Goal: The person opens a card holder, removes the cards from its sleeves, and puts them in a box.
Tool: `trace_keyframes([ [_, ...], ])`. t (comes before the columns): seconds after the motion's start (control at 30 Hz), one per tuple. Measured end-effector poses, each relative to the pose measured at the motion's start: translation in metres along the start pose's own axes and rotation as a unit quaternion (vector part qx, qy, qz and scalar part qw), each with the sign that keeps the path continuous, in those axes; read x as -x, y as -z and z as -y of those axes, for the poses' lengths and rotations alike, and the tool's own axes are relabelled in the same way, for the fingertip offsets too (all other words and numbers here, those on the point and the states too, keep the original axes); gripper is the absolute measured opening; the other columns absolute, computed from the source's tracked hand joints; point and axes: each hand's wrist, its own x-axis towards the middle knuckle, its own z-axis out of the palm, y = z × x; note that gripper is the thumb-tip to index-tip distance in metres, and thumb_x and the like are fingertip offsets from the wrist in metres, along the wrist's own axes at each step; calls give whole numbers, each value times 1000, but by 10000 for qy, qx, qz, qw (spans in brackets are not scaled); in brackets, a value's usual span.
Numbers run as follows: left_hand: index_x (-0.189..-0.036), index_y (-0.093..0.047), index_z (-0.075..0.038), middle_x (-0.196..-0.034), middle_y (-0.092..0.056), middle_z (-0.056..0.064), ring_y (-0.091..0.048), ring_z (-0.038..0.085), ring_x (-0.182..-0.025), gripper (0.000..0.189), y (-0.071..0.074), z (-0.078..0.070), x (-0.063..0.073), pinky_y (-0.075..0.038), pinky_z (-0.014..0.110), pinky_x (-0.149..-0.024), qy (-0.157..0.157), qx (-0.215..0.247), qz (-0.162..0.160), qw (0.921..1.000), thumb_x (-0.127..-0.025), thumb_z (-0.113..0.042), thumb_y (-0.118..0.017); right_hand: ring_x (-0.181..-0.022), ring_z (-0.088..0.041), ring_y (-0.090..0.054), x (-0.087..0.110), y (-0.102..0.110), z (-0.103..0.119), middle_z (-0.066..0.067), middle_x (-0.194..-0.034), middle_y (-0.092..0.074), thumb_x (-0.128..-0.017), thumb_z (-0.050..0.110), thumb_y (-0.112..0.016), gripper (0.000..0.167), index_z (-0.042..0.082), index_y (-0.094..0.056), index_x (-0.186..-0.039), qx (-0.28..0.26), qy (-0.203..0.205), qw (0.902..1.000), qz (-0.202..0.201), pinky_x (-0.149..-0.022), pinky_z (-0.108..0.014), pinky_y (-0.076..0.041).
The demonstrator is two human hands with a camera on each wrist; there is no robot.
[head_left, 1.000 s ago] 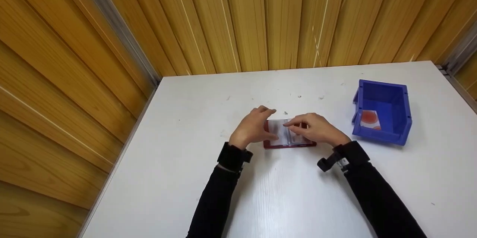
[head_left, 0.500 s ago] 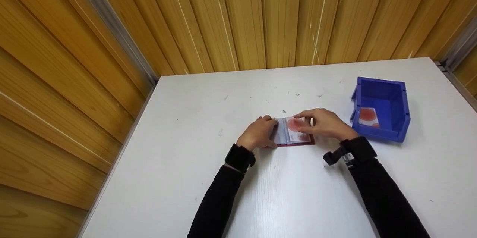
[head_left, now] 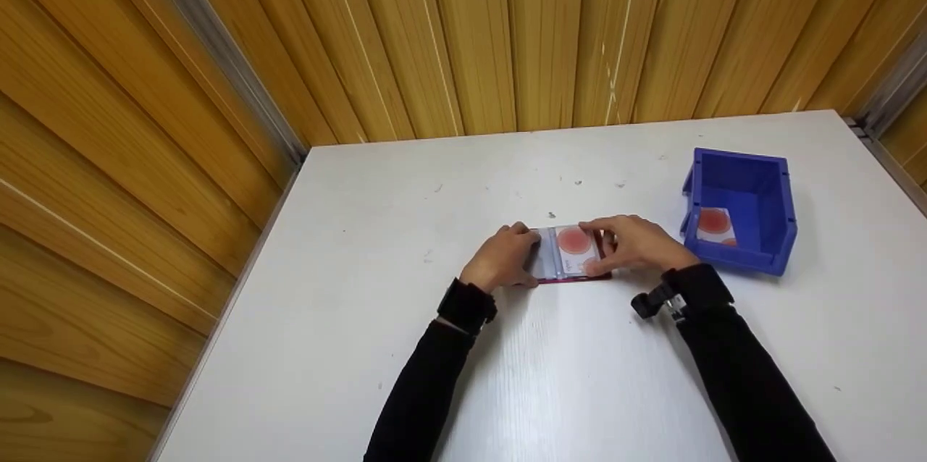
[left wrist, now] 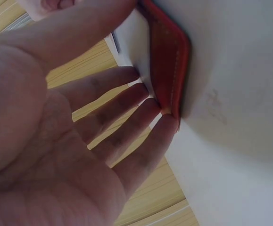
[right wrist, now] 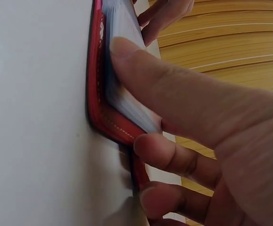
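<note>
The red card holder [head_left: 544,263] lies open on the tabletop [head_left: 319,346], about midway between its left and right edges. My left hand [head_left: 500,257] is spread wide, fingers nearly straight, fingertips touching the red cover's stitched edge. My right hand [head_left: 636,241] holds the holder's right side, thumb on the clear sleeves, fingertips at the cover. Right page: white card [head_left: 578,248], red disc, small print beneath, too fine to read. Blue bin [head_left: 746,260] sits near the tabletop's far right corner, containing a red-disc card [head_left: 715,223]; no legible label.
</note>
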Motion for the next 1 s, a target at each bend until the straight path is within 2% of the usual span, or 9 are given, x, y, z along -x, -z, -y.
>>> trace_keyframes([
  [0.47,-143,-60,-10,-138,-60,10,-56,26,-125,73,0,1,1,-47,34,-110,87,119,62,9999,-79,-23,-92,-75,-17,-52,-1,2,-10,-3,-81,-59,-75,40,-93,90,6,-54,-149,-388,-57,9991,170,-62,-25,-40],
  [0.83,-142,-60,-9,-138,-60,11,-57,27,-125,72,1,0,1,-48,34,-110,34,61,58,10000,-79,-24,-92,-75,-16,-53,-2,2,-11,-3,-81,-59,-75,37,-94,91,6,-53,-150,-361,-100,9991,216,-63,-26,-41],
  [0.93,-140,-62,-8,-134,-62,11,-58,26,-121,69,0,-1,-1,-50,35,-106,-30,34,-12,10000,-80,-27,-91,-74,-16,-53,-2,1,-12,-3,-79,-60,-75,35,-94,90,6,-54,-149,-316,-37,9993,179,-63,-26,-42],
  [1.0,-138,-63,-8,-131,-64,11,-59,26,-119,63,-1,-2,-3,-51,35,-104,-89,180,-135,9997,-83,-28,-88,-74,-15,-54,-2,2,-12,-2,-79,-61,-75,34,-94,89,6,-54,-149,-280,-25,9995,169,-64,-26,-42],
])
